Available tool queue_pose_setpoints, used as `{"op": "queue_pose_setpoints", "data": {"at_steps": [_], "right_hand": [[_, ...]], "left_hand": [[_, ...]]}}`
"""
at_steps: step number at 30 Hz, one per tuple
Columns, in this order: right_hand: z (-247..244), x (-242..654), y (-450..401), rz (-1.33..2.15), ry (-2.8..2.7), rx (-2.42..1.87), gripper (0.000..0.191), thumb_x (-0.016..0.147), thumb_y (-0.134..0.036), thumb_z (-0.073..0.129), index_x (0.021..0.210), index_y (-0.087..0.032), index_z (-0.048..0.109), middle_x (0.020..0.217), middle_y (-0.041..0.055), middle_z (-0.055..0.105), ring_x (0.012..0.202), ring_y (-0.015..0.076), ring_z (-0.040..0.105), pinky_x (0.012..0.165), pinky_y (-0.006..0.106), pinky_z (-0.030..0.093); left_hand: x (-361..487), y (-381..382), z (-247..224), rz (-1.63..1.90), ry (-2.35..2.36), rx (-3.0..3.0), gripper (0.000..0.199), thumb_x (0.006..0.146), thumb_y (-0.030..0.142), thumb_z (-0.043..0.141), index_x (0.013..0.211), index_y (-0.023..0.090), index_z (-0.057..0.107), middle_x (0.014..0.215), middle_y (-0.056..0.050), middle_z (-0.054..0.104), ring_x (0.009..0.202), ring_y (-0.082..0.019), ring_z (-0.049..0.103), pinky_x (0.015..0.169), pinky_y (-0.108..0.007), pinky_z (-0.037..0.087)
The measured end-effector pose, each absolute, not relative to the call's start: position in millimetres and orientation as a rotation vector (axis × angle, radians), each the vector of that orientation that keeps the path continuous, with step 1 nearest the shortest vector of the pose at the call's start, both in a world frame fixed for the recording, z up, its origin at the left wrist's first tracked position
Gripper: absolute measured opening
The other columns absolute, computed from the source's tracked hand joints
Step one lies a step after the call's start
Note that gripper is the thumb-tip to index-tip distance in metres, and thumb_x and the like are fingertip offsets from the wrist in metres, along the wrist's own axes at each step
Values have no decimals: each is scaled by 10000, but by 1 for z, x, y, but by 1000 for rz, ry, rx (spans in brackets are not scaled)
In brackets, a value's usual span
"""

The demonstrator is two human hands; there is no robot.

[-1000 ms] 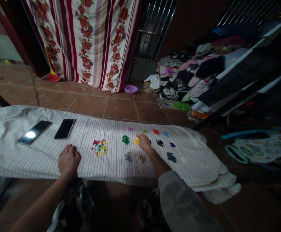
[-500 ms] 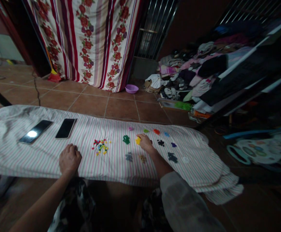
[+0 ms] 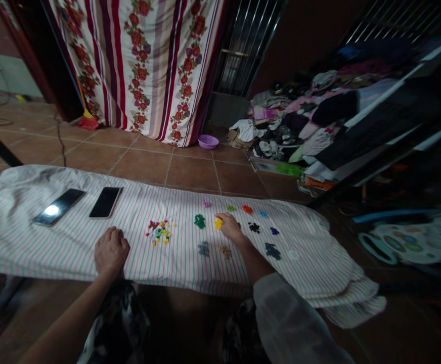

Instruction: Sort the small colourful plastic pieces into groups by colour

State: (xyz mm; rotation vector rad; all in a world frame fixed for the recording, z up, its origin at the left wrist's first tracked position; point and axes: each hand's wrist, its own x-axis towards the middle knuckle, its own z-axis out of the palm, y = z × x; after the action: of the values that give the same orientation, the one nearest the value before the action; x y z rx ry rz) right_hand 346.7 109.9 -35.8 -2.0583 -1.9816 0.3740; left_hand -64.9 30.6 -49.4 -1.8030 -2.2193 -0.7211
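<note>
My right hand (image 3: 231, 227) reaches over a small pile of yellow pieces (image 3: 218, 224), its bent fingertips drawn together at the pile's edge; whatever they pinch is hidden. Resting on the striped cloth (image 3: 137, 263), my left hand (image 3: 111, 248) has its fingers curled in, and nothing shows in them. Between the hands lies a mixed heap of tiny coloured pieces (image 3: 159, 232). Around my right hand are sorted piles: green pieces (image 3: 200, 221), grey pieces (image 3: 204, 248), tan pieces (image 3: 225, 251), black pieces (image 3: 254, 227) and orange pieces (image 3: 247, 209). A dark red bit peeks out beside my right hand.
Two phones, a left one (image 3: 59, 207) and a right one (image 3: 105, 202), lie on the cloth at left. Farther right are dark grey pieces (image 3: 272, 251) and white pieces (image 3: 293, 255). On the tiled floor beyond stand a purple basin (image 3: 208, 142) and a clothes heap (image 3: 296, 114).
The whole view has shifted slightly. My right hand stays at the yellow pile and my left hand stays resting on the cloth; no piece has visibly moved.
</note>
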Motion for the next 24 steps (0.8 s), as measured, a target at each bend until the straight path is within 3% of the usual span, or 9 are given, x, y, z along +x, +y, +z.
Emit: {"op": "queue_pose_setpoints", "data": {"at_steps": [7, 14, 24], "right_hand": [[-39, 350, 112, 324, -2002, -2019, 461, 772, -14, 424, 1102, -183, 699, 1081, 85, 679, 1002, 177, 595, 879, 261, 437], [-32, 340, 114, 169, -2013, -1816, 354, 830, -97, 422, 1041, -171, 695, 1033, 98, 688, 993, 198, 591, 920, 318, 434], [-22, 235, 106, 386, -2137, -1516, 301, 822, -89, 477, 1010, -196, 688, 991, 53, 643, 897, 149, 590, 836, 256, 449]], "left_hand": [[-67, 32, -53, -748, -2232, -1810, 249, 825, 199, 444, 996, 144, 616, 1191, -155, 629, 1107, -272, 562, 923, -406, 423], [-67, 32, -52, -748, -2227, -1812, 250, 821, 180, 452, 1003, 132, 616, 1201, -158, 628, 1132, -274, 554, 945, -400, 418], [-67, 31, -55, -825, -2251, -1819, 279, 827, 168, 445, 1036, 117, 622, 1217, -181, 613, 1152, -289, 532, 966, -436, 408]]}}
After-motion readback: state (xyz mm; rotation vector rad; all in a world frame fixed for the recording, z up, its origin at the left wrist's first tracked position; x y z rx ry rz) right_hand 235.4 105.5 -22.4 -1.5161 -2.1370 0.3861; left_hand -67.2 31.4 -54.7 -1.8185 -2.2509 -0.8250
